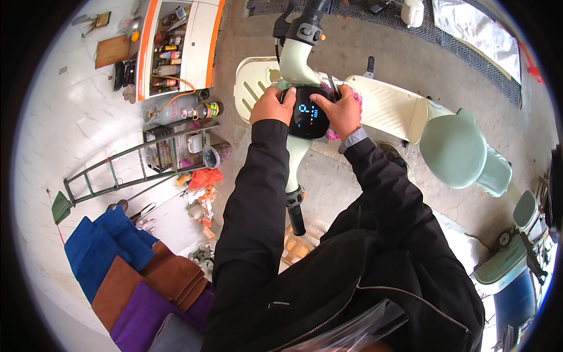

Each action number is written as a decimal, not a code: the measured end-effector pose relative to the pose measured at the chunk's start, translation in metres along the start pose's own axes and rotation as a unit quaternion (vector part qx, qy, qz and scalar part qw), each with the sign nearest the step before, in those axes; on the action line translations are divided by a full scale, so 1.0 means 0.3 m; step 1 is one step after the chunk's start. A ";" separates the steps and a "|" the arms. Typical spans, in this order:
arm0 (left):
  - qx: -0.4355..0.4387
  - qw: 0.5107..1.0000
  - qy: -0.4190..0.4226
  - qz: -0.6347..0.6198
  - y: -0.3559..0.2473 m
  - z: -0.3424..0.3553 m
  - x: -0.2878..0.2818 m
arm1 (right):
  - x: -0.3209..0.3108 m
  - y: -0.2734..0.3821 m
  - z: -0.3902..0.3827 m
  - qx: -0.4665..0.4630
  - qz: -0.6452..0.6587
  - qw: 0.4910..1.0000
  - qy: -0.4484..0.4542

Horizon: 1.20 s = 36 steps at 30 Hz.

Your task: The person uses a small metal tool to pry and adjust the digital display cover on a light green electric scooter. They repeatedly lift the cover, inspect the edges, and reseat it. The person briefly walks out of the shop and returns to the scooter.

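A pale green electric scooter's handlebar (pixel 297 155) runs up the middle of the view. At its centre is a black dashboard display (pixel 309 124), lit with blue and red signs. My left hand (pixel 272 107) grips the display's left edge, thumb on the rim. My right hand (pixel 344 111) is closed at the display's right side, its thumb laid on the upper face. A slim dark tool (pixel 334 87) sticks up from its fingers; its exact kind is unclear. Behind that hand shows a pink patterned cloth (pixel 359 101), partly hidden, so I cannot tell whether it is held.
The scooter's cream footboard (pixel 390 107) and green seat (pixel 453 150) extend to the right. An orange-edged cabinet (pixel 199 44) with bottles stands at upper left, above a metal ladder (pixel 126 161). Folded blue, brown and purple fabrics (pixel 108 249) lie lower left. Another green scooter (pixel 501 264) stands at right.
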<state>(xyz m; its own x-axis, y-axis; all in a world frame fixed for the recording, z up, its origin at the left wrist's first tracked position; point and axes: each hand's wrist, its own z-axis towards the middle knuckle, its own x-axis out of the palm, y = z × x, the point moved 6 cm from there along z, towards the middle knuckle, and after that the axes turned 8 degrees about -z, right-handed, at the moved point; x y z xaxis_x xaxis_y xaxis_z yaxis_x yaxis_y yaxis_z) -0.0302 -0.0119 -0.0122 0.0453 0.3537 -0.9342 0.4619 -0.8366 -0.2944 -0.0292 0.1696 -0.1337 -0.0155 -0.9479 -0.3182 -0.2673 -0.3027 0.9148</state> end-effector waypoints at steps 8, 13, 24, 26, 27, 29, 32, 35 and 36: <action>0.051 0.994 0.039 -0.085 0.102 -0.018 -0.016 | -0.017 -0.009 -0.007 0.014 0.097 0.994 0.043; 0.062 0.984 0.113 -0.120 0.162 -0.117 0.001 | 0.003 -0.071 -0.001 0.035 0.138 0.988 0.065; 0.050 0.997 0.040 -0.041 0.156 -0.112 0.023 | -0.001 -0.108 -0.066 0.015 0.100 0.991 0.083; 0.036 0.999 0.020 -0.030 0.136 -0.090 0.022 | 0.001 -0.104 -0.075 0.015 0.096 0.992 0.086; 0.028 0.999 0.014 -0.013 0.129 -0.084 0.026 | 0.004 -0.107 -0.079 0.019 0.092 0.991 0.090; 0.044 0.999 -0.015 0.008 0.113 -0.073 0.030 | 0.010 -0.110 -0.082 0.018 0.109 0.991 0.081; 0.074 0.997 -0.024 0.016 0.121 -0.072 0.039 | 0.020 -0.140 -0.092 0.026 0.110 0.990 0.088; 0.080 0.997 -0.016 0.001 0.149 -0.072 0.047 | 0.023 -0.168 -0.103 0.026 0.118 0.989 0.091; 0.075 0.997 -0.007 0.001 0.158 -0.072 0.051 | 0.024 -0.175 -0.107 0.026 0.123 0.988 0.089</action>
<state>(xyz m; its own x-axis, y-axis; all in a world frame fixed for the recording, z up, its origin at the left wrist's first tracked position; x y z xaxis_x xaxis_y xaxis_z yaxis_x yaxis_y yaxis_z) 0.0114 -0.0370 -0.0362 0.0322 0.3474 -0.9372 0.3243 -0.8906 -0.3190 0.0158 0.1755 -0.1758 0.0828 -0.9960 -0.0345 -0.3255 -0.0598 0.9436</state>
